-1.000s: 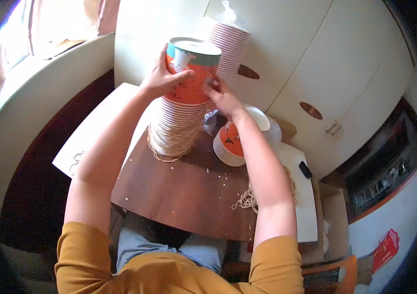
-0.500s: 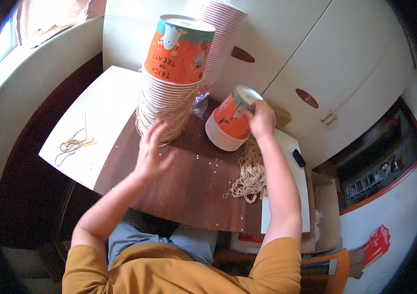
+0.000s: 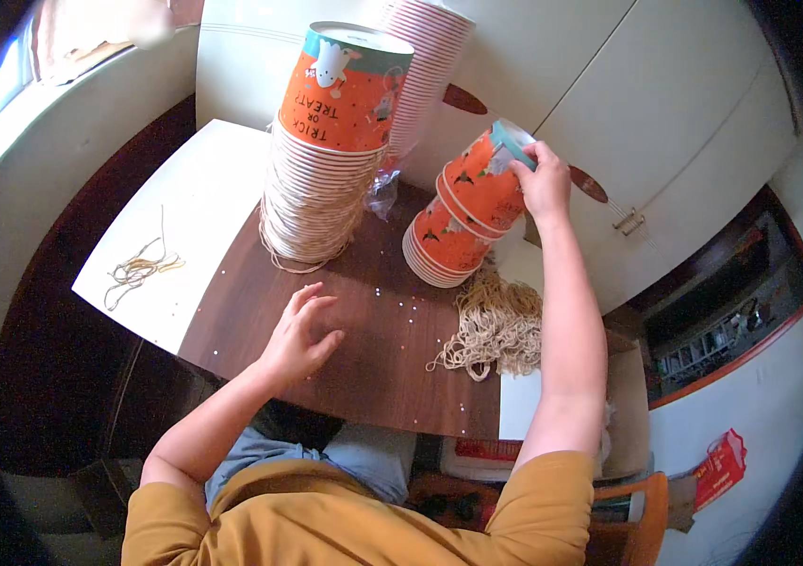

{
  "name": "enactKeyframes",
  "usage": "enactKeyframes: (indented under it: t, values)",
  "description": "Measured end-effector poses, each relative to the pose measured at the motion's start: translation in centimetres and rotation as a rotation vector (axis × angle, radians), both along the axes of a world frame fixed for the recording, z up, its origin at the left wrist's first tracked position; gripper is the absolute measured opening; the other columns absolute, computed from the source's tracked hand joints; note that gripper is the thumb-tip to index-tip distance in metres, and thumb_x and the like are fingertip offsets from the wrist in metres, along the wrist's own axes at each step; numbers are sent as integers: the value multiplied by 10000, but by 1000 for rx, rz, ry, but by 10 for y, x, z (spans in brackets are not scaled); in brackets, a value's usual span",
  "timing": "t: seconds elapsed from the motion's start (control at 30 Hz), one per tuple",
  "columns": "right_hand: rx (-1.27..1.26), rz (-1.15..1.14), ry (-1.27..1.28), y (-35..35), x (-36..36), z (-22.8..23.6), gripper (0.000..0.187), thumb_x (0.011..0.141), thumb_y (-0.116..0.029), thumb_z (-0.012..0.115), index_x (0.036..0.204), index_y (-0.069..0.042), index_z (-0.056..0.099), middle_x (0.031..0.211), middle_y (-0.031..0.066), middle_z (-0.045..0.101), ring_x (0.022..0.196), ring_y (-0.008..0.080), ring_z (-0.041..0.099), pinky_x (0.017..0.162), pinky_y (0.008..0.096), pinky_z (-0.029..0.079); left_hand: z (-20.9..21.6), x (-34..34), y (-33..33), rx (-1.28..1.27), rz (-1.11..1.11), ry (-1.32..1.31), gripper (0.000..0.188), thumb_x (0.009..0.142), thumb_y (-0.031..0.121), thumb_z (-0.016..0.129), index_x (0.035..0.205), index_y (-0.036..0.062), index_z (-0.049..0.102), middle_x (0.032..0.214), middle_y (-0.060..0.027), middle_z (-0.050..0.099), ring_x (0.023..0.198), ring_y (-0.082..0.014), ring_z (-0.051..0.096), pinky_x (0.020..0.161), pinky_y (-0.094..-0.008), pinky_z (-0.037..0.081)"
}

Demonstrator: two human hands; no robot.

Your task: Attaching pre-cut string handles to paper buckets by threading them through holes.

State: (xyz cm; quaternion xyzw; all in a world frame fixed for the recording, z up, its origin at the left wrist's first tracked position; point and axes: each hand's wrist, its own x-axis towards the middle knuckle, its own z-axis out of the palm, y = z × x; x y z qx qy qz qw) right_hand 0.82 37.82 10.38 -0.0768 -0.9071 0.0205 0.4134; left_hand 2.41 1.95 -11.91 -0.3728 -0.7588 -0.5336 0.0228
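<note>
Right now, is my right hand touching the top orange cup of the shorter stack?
Touching: the head view shows your right hand gripping the top orange cup by its teal end.

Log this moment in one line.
right hand: holds orange cup over short cup stack | left hand: empty, over brown tabletop | beige cords: beside that stack

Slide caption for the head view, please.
Right hand grips an orange paper tub atop the short stack; left hand open over the brown tabletop.
</note>
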Motion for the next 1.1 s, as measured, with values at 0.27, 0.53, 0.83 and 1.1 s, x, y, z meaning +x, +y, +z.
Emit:
enactKeyframes:
  t: [0.27, 0.53, 0.83, 1.1]
  values:
    - [-65, 30, 86, -3, 17, 43, 185, 768, -142, 723, 877, -19, 638, 779, 89, 675, 692, 165, 628, 655, 306, 494, 9, -2, -8, -1, 3, -18, 471, 776, 208, 695, 1192, 61, 530, 1355, -209, 388, 1246, -383, 411, 1016, -435, 381]
    - [-53, -97, 296, 3, 54, 88, 196, 775, -187, 716, 895, -40, 667, 803, 107, 688, 704, 218, 652, 667, 346, 502, 13, -3, -11, -11, -9, -4, 434, 787, 197, 685, 1179, 72, 545, 1358, -187, 397, 1244, -368, 421, 1007, -425, 390]
    - [-1496, 498, 481, -99, 139, -55, 185, 887, -232, 631, 971, -78, 573, 821, -21, 580, 713, 92, 525, 606, 247, 429, 44, 2, -17, 371, -84, -610, 627, 876, 298, 644, 1375, 32, 371, 1322, -122, 458, 1115, -199, 517, 925, -346, 443]
    - [-1858, 413, -208, -164, 185, -226, 259, 887, -157, 624, 1126, -62, 597, 1055, 71, 648, 953, 172, 612, 828, 339, 518, 91, -6, -40, -9, -28, -569, 380, 738, -29, 477, 1101, -74, 580, 910, -79, 651, 813, -129, 607, 713, -256, 486]
